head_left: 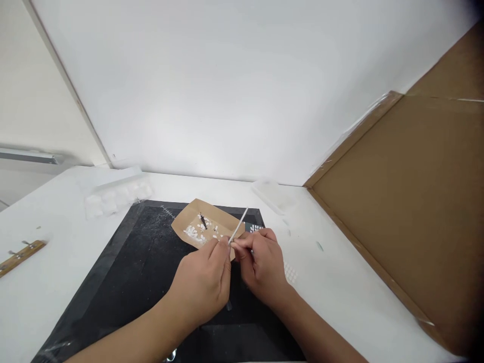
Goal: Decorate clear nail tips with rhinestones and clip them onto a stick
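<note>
Your left hand (204,282) and right hand (260,264) meet over the middle of the black rectangular mat (143,272) on the white counter (340,282). Both are pinched shut, fingertips together, on the lower end of a thin white stick (239,226). The stick slants up and away toward the mat's far edge. Just beyond your fingers, a brown paper piece (206,222) strewn with small white bits lies on the mat. A clear plastic tray (113,194) sits near the counter's far left corner, and a wooden strip (20,254) lies at its left edge. A large brown cardboard box (408,201) stands along the right side.
</note>
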A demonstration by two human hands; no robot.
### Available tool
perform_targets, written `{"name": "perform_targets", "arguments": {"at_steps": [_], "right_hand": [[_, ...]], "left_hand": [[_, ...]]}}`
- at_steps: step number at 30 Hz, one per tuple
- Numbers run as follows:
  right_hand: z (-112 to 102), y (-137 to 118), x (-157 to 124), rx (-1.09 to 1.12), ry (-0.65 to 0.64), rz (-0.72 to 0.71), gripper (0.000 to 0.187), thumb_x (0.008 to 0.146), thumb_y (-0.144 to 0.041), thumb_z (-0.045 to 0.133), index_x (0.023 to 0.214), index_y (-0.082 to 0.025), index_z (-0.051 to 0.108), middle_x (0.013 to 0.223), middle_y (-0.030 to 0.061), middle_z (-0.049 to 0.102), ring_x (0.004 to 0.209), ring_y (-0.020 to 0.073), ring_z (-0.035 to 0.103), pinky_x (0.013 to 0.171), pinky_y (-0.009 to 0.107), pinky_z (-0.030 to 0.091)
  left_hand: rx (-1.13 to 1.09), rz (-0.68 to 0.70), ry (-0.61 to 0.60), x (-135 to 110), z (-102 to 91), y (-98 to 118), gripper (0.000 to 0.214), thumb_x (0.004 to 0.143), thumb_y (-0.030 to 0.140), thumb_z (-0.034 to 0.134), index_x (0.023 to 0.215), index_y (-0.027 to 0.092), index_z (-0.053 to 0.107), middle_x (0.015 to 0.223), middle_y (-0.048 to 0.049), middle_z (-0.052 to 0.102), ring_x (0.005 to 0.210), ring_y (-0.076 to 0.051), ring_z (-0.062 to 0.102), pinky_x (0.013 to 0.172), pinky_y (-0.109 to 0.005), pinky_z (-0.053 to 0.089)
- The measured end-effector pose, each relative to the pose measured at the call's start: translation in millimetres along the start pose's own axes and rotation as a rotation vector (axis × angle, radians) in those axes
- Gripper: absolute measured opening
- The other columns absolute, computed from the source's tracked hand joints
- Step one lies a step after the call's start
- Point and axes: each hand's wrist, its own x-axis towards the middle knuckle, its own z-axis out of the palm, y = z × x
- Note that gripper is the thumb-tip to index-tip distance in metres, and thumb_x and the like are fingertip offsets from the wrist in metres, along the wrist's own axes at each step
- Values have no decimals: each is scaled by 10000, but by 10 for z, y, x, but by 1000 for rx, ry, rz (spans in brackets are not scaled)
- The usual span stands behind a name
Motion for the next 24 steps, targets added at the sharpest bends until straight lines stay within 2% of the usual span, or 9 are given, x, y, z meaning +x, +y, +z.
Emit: {"name": "perform_targets", "arguments": {"at_steps": [3,8,10,14,17,21,24], "right_hand": [[-3,-1,5,-2,19,45,170,1027,-199,546,862,-237,532,668,-47,665,596,146,617,769,384,388],[-11,-14,17,41,-26,65,197,1043,-226,521,847,-245,520,662,-48,659,584,153,604,759,380,392],[-10,-20,20,32,3,94,207,1047,-235,519,840,-248,519,657,-47,651,587,157,601,762,381,397],[-3,-24,19,73,-34,66,200,1042,-229,524,842,-243,522,672,-41,665,594,154,604,772,385,401],[-3,-16,20,56,6,93,200,1036,-207,527,839,-242,529,664,-51,648,598,149,602,768,380,396],[-5,-5,20,96,-44,64,194,1029,-190,536,843,-241,518,664,-64,646,589,137,598,781,376,401],[-4,-12,22,66,-18,78,196,1025,-181,541,839,-241,521,665,-62,645,594,135,606,777,372,404]], "left_hand": [[85,15,-4,-7,9,3,293,1004,163,414,1252,113,562,922,-133,717,736,-233,720,599,-318,611],[186,47,-10,-5,17,9,307,999,150,402,1266,102,547,922,-137,714,684,-220,713,555,-301,605],[196,48,-11,-4,18,9,315,1000,150,401,1281,96,533,919,-135,711,676,-219,711,547,-301,603],[204,59,-21,-12,20,4,312,989,129,403,1268,80,533,937,-152,708,678,-233,718,530,-311,602],[197,57,-42,-16,21,3,327,985,121,403,1287,70,519,942,-151,704,665,-238,713,523,-324,603],[224,69,-47,-13,21,7,323,977,108,395,1276,70,514,901,-133,693,627,-236,697,483,-318,581],[247,70,-39,-11,23,4,339,977,108,400,1299,73,500,901,-126,693,618,-228,692,466,-303,567]]}}
